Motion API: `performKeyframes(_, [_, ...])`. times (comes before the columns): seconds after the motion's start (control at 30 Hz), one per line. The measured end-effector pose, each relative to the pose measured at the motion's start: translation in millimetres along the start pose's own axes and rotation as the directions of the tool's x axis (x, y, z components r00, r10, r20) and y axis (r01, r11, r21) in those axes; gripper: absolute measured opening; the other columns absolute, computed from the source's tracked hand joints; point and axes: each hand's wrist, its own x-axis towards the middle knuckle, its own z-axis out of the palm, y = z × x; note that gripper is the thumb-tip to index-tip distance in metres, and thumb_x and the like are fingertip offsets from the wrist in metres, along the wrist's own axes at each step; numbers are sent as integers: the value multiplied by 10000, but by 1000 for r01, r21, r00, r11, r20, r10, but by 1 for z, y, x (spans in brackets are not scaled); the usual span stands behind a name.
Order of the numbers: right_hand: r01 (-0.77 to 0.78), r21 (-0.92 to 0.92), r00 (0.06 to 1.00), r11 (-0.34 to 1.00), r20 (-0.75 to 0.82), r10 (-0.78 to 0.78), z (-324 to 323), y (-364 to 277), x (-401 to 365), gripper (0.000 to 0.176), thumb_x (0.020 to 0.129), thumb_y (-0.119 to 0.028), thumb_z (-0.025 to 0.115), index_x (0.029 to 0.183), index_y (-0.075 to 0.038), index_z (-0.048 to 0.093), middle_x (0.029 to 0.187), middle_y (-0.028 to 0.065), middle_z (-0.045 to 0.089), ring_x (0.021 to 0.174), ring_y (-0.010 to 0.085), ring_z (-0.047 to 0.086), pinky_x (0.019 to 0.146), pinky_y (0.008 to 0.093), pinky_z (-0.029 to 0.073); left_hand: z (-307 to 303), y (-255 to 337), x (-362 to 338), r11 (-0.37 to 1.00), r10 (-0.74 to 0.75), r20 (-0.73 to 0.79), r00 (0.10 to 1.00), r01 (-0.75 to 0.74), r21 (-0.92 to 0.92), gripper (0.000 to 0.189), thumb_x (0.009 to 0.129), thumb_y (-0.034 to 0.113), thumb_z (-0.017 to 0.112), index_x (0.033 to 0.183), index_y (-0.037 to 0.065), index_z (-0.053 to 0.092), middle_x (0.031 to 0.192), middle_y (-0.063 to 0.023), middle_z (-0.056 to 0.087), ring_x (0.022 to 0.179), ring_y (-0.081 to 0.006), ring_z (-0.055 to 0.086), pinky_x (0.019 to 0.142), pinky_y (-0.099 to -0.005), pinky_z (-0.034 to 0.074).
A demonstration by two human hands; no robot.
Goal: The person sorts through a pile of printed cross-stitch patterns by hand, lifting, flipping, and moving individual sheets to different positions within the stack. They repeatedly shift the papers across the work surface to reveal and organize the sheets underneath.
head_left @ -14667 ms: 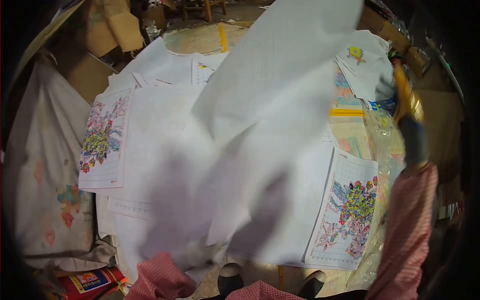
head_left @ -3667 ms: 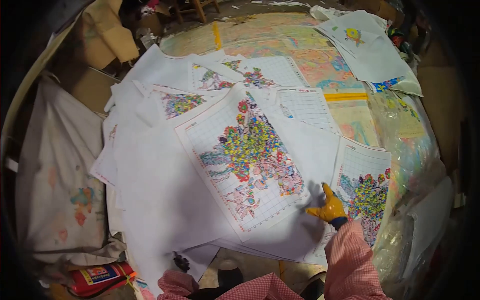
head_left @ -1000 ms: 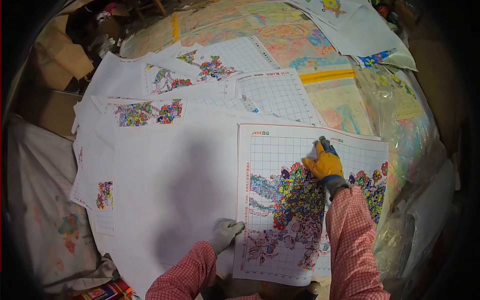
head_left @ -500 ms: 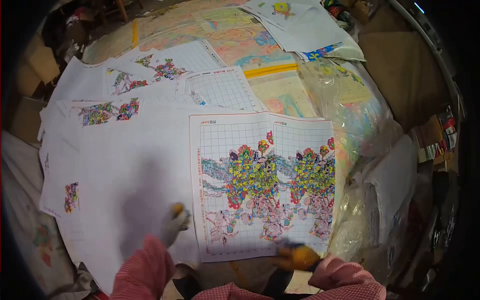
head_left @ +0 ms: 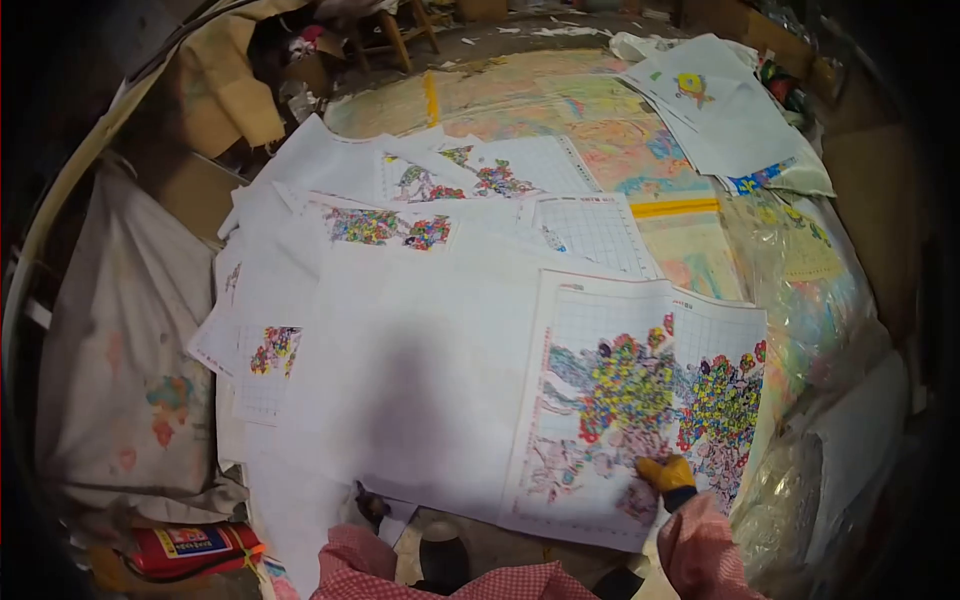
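Your right hand (head_left: 668,475) has moved up from the bottom edge onto the two flowered charts (head_left: 632,392), lower right of the frame; better press lightly, so they do not crease. Whether it pinches them, I cannot tell, nor for your left hand (head_left: 370,506), bottom centre. One red packet (head_left: 195,548) lies lower left.
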Motion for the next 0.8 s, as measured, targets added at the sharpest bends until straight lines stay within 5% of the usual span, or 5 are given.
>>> performKeyframes(0.2, [-133,63,985,989,-99,138,-98,83,-13,394,614,-301,685,775,52,612,701,99,621,636,149,581,545,305,461,49,61,6,728,-648,32,761,631,-267,386,882,372,466,979,-1,460,715,-150,609,542,-229,603,456,-353,493])
performKeyframes(0.27, [-166,-15,971,986,-180,160,-124,107,-20,419,601,-277,677,824,67,595,783,133,621,667,147,582,570,303,467,63,106,-13,886,91,347,934,-235,400,346,857,364,511,861,18,535,734,-146,598,611,-212,607,530,-341,503])
performKeyframes(0.37, [-168,-20,939,986,-307,154,-131,113,-24,455,593,-299,667,870,54,592,787,125,621,654,181,584,584,326,472,99,83,-2,714,412,329,850,-525,463,309,837,326,547,838,17,543,736,-131,580,628,-192,596,552,-319,501])
performKeyframes(0.43, [-234,-224,897,946,-424,121,-123,146,1,466,590,-323,658,871,43,594,753,122,623,639,216,586,583,344,469,121,64,11,703,-598,190,779,624,-342,249,806,233,574,935,24,538,827,-99,601,666,-209,587,629,-298,479])
performKeyframes(0.8, [-401,-717,896,571,-437,81,-159,91,-2,508,526,-437,646,752,17,613,779,230,610,722,345,591,634,422,464,32,137,39,831,-553,133,822,535,150,314,808,363,581,749,59,528,639,-35,532,573,-119,508,539,-275,441])
